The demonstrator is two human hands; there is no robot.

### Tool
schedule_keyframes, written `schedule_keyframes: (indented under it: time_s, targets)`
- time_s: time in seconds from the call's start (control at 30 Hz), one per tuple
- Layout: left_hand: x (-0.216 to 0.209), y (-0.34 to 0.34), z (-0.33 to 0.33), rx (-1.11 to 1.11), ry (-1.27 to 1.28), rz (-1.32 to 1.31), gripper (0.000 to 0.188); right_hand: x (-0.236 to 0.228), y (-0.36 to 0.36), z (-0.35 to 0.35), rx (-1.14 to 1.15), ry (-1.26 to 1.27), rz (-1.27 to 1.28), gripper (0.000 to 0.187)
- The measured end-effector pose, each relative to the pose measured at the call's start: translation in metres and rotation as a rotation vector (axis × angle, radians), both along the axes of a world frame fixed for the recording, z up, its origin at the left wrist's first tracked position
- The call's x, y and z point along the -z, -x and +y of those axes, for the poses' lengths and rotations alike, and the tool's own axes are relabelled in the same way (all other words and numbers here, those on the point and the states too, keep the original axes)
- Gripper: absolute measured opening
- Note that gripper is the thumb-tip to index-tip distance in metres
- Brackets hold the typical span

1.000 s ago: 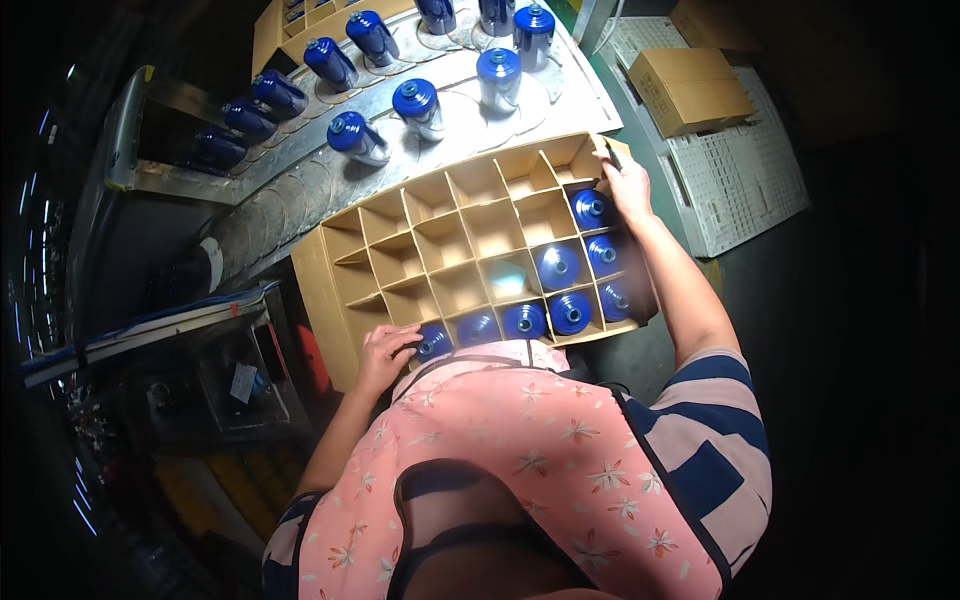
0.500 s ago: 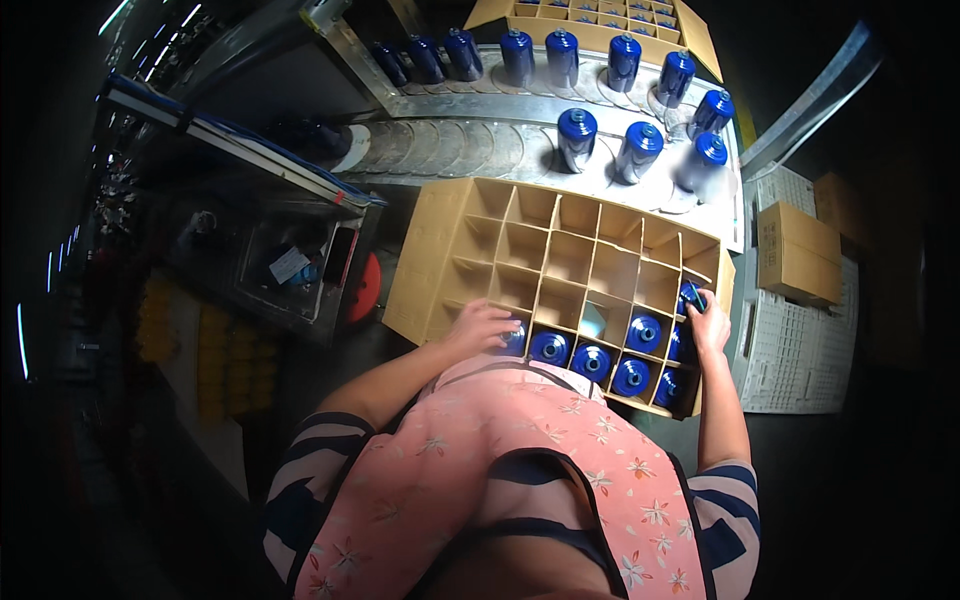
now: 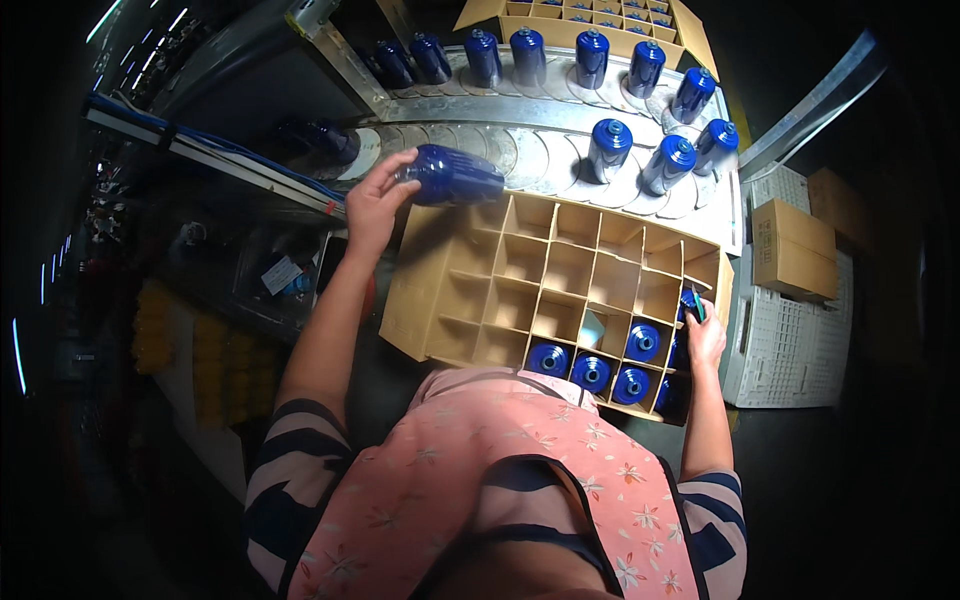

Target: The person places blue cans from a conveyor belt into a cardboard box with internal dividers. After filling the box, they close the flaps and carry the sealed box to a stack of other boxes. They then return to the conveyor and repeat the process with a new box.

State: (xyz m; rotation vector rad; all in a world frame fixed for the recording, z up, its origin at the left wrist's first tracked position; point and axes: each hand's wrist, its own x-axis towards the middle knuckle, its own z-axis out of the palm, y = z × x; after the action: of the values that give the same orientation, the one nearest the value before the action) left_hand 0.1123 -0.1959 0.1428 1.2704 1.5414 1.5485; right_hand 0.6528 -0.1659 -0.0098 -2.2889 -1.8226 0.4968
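My left hand (image 3: pixel 375 205) is closed around the neck end of a glossy blue bottle (image 3: pixel 455 178). The bottle lies nearly sideways in the air, over the far left corner of an open carton (image 3: pixel 408 300) with cardboard dividers. At the carton's right side, my right hand (image 3: pixel 708 338) has its fingers closed on a small, thin teal piece (image 3: pixel 699 307) whose kind I cannot make out. A blue bottle (image 3: pixel 686 303) stands in the compartment beside those fingers. Several more blue bottles, such as this one (image 3: pixel 643 341), stand upright in the near right compartments.
Beyond the carton, a curved conveyor (image 3: pixel 450 150) carries several upright blue bottles (image 3: pixel 611 150). Another divided carton (image 3: pixel 600 28) stands behind it. At right, a closed brown box (image 3: pixel 795 250) sits on a white plastic pallet (image 3: pixel 790 355). A metal-framed rail (image 3: pixel 240 162) runs along the left.
My left hand has lifted a bottle out of the near left compartment and carried it up toward the conveyor. My right hand has stayed at the carton's right side. Bottles on the conveyor have shifted.
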Motion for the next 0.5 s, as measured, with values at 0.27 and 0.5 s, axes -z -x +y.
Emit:
schedule_keyframes:
  time_s: [0.27,0.5]
  targets:
    - [0.100,0.019,0.167,-0.066,0.230,0.306,0.033,-0.018,0.009,0.002,0.168,-0.022,0.483,0.027]
    - [0.159,-0.007,0.199,0.001,0.164,0.333,0.041,-0.136,0.026,0.011,0.151,-0.393,0.690,0.021]
